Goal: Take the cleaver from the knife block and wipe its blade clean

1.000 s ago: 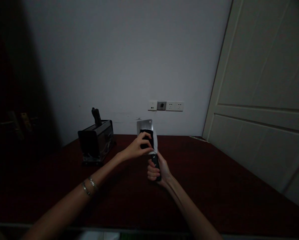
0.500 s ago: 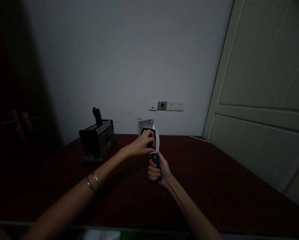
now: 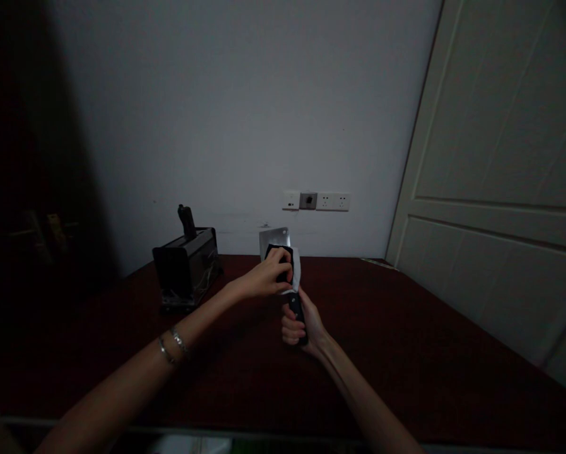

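My right hand (image 3: 309,320) is wrapped around the black handle of a cleaver (image 3: 274,237), held upright above the table with its blade pointing away from me. Against the blade, my left hand (image 3: 270,271) presses a black and white cloth (image 3: 297,268), fingers bent over it. The cloth covers the lower part of the blade, and only the far end of the grey metal shows. My left wrist carries two silver bracelets.
On the left of the dark red table (image 3: 382,353) stands a dark knife block (image 3: 172,274) with a black handle (image 3: 186,221) sticking up from it. Wall sockets (image 3: 333,201) sit behind the table. A pale panelled door (image 3: 495,157) rises along the right.
Both hands keep their holds. The cleaver's tip and the cloth have shifted very slightly left, and the view has moved a little.
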Demonstrator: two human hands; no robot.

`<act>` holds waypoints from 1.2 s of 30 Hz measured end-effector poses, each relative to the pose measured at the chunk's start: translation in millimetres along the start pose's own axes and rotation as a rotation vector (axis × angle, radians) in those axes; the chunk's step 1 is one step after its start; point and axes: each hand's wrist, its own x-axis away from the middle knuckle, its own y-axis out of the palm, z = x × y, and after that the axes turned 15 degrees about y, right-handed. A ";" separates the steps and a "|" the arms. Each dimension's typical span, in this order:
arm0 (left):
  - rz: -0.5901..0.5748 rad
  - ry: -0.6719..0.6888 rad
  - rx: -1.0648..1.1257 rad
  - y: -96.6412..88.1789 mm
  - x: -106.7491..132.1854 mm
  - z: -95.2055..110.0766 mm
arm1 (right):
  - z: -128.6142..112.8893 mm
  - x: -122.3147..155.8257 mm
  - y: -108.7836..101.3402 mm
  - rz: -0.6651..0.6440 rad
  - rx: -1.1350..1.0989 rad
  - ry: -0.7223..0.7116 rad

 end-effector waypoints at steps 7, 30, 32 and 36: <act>-0.020 0.007 -0.037 0.1 0.5 2.3 | 2.7 -1.2 -2.3 0.031 0.027 0.004; 0.158 -0.131 -0.165 10.2 -0.2 -8.0 | -3.3 3.8 -1.1 -0.008 0.006 -0.014; 0.188 -0.130 -0.164 8.3 4.3 -10.1 | -3.4 4.0 -1.1 -0.014 0.021 -0.015; 0.169 -0.057 -0.163 6.0 9.8 -3.7 | -2.4 3.7 -0.9 -0.012 0.046 -0.016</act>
